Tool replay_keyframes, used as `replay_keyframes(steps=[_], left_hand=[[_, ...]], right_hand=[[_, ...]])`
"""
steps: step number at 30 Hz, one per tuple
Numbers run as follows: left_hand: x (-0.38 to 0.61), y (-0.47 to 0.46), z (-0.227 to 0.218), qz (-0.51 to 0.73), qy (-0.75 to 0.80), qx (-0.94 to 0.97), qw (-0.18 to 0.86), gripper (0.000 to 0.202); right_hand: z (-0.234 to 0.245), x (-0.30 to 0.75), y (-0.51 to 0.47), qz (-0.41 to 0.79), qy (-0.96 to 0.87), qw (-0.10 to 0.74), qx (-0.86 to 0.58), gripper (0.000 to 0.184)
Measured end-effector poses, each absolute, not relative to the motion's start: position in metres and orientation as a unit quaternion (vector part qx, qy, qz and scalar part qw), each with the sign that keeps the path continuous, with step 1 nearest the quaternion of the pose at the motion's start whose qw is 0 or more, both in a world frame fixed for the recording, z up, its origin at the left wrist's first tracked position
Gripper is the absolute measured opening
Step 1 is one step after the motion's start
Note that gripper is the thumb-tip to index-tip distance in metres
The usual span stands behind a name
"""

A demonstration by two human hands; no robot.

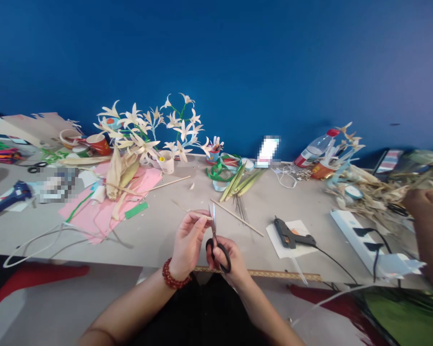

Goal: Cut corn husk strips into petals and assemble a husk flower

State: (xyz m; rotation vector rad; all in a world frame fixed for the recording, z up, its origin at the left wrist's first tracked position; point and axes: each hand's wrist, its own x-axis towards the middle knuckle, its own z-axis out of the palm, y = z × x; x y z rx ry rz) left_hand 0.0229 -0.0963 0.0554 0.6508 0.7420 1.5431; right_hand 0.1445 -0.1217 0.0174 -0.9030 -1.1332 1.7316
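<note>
My right hand (231, 259) grips a pair of black-handled scissors (215, 235), its fingers in the loops and the blades pointing up and away from me. In my left hand (189, 240), thumb and fingers pinch a small pale strip of husk (204, 217), its end at the scissor blades. Whether the blades touch the strip I cannot tell. Beyond the hands lie a thin wooden stick (238, 218), several thin dark wires (241, 211) and some green leaf strips (234, 182).
Husk flowers (182, 129) stand at the back, near a white paper cup (166, 163). Dried husks (120, 175) lie on pink paper (94, 221). At right are a black glue gun (292, 235), a white power strip (353, 240) with cables and another person's hand (424, 206).
</note>
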Motion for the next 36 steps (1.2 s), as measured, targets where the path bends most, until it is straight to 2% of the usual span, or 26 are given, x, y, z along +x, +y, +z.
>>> replay_keyframes(steps=[16,24,36], left_hand=[[0.027,-0.096,0.055,0.669,0.312,0.251,0.627,0.010],[0.013,-0.090,0.058,0.618,0.313,0.304,0.654,0.014],[0.002,-0.085,0.065,0.557,0.315,0.366,0.676,0.010]], right_hand=[[0.016,0.140,-0.122,0.693,-0.424,0.446,-0.375,0.047],[0.021,0.166,-0.113,0.690,-0.509,0.369,-0.359,0.048],[0.027,0.175,-0.110,0.691,-0.526,0.338,-0.363,0.049]])
